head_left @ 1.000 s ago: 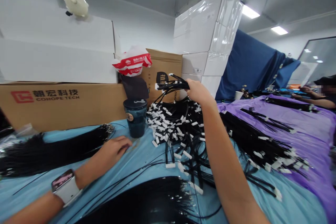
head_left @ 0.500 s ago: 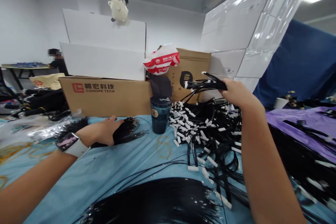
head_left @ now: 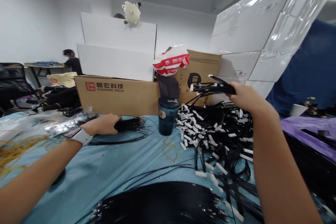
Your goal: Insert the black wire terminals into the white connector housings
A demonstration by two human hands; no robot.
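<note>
Hands curled, left hand (head_left: 105, 125) over black wires (head_left: 130, 124), right hand (head_left: 244, 97) round white-plugged cables (head_left: 222, 88)

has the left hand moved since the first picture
Yes: the left hand has moved leftward, away from the cup, and is now at the black wires.

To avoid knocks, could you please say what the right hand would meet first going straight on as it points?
Beyond the black cables it holds, the right hand would probably meet the brown carton with the black emblem, though depth is unclear.
</note>
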